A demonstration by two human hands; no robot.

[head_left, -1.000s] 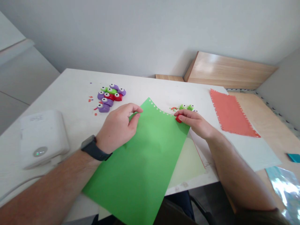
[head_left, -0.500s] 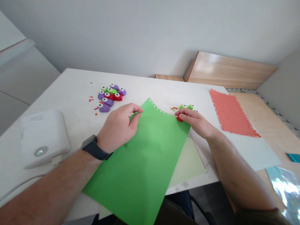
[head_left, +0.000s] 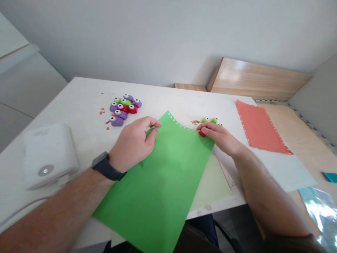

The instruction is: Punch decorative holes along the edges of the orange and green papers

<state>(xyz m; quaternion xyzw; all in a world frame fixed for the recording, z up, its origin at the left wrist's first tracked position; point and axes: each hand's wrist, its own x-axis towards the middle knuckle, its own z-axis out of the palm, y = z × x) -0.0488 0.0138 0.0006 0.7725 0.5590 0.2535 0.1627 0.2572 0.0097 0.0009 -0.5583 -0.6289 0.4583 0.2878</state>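
Observation:
A green paper sheet (head_left: 163,175) lies on the white table (head_left: 79,105), with a row of small holes along its far edge. My left hand (head_left: 134,142) pinches the sheet's left edge, a dark watch on the wrist. At the sheet's far right corner my right hand (head_left: 219,137) is closed on a small red punch (head_left: 201,133). Just behind that hand stand two green punches (head_left: 210,120) with eyes and a few paper scraps.
A cluster of purple, red and green punches (head_left: 124,108) sits far left, with scraps around. A white device (head_left: 47,153) with a cable is near left. An orange perforated sheet (head_left: 259,128) lies at right, pale sheets under the green one, and wooden boards (head_left: 252,79) behind.

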